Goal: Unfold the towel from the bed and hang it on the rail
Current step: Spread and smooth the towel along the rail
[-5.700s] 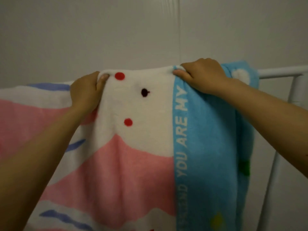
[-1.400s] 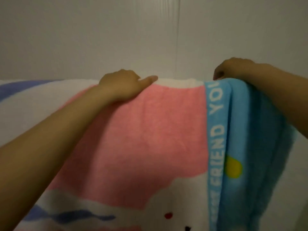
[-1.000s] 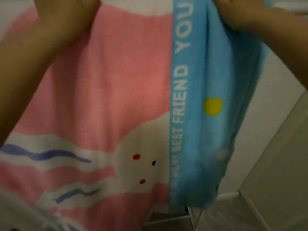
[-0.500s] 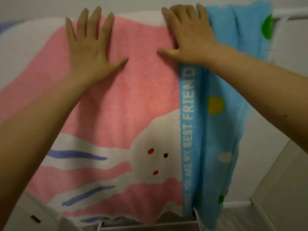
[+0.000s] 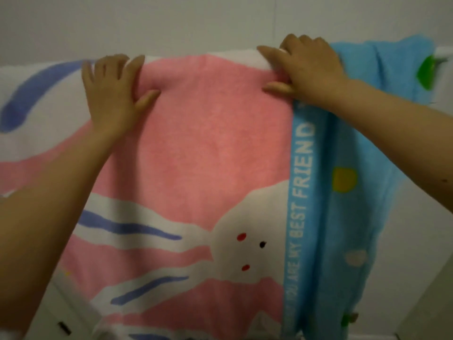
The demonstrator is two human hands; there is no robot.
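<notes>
towel [image 5: 210, 153]: pink, white and blue, draped over the rail, hanging down the near side, blue strip with white lettering at right
rail [image 5: 445, 56]: white, only its right end shows past the towel
left hand [image 5: 111, 92]: flat on towel near top fold, fingers loosely spread
right hand [image 5: 310, 67]: at top fold, fingers bent over it, thumb below, gripping towel
wall [image 5: 171, 23]: plain, behind the rail

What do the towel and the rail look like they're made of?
Towel: soft terry or fleece-like cloth, judging by its matte fuzzy nap and the way it bunches under the right hand. Rail: only a short white end shows, smooth and slightly glossy, probably painted metal, possibly plastic.
</notes>
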